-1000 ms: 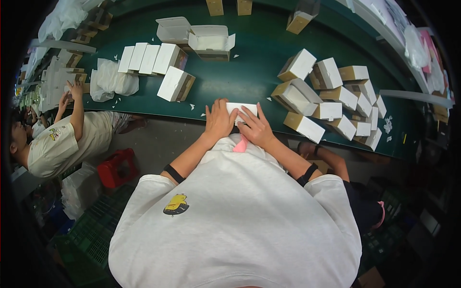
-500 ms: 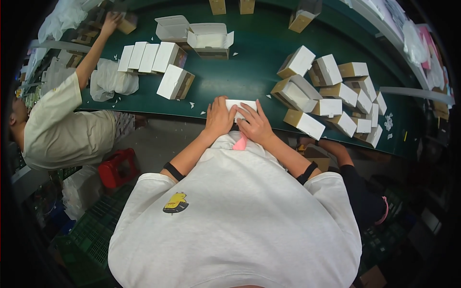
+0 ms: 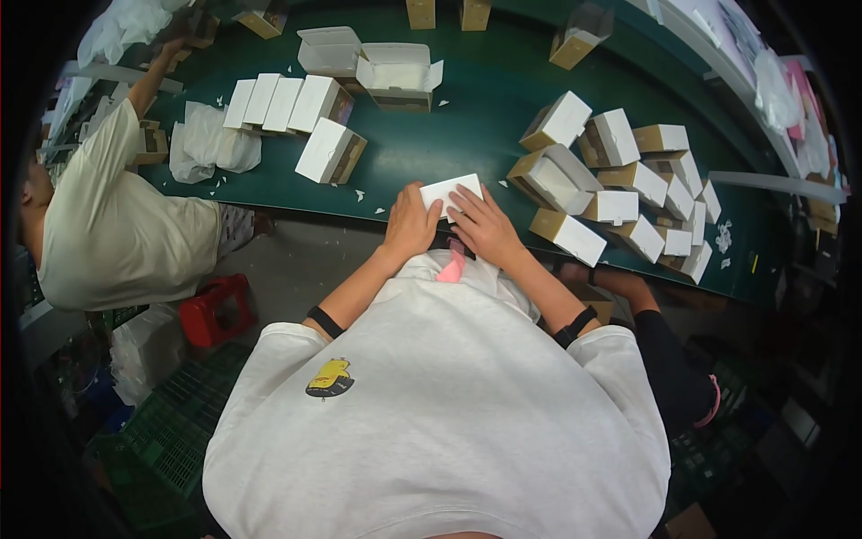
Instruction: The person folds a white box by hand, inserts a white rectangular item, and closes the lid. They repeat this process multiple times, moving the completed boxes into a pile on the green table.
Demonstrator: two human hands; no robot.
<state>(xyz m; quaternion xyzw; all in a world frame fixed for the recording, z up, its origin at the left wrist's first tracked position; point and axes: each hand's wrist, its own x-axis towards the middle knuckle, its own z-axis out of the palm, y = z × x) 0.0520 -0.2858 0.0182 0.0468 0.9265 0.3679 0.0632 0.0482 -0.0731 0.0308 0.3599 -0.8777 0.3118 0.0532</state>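
A small white box (image 3: 440, 190) is between my two hands at the near edge of the green table, turned slightly askew. My left hand (image 3: 411, 223) is closed around its left side, thumb near the front. Fingers of my right hand (image 3: 486, 226) lie stretched over its right part and edge, pressing on it. The box's underside and lower sides are hidden by my hands. To the left stands a closed white-and-brown box (image 3: 325, 151); to the right, an open box (image 3: 555, 175) shows a white inside.
Several closed boxes (image 3: 620, 136) crowd the table's right side, and a row of white-topped boxes (image 3: 285, 103) stands left. Two open boxes (image 3: 395, 94) are beyond. A plastic bag (image 3: 211, 144) lies far left. A co-worker (image 3: 135, 211) reaches over the table; another person's arm (image 3: 628, 286) is at right.
The white box has tilted, its right end rising away from me, and more of its top shows. My right hand has shifted slightly right. The left co-worker's hand has moved further left.
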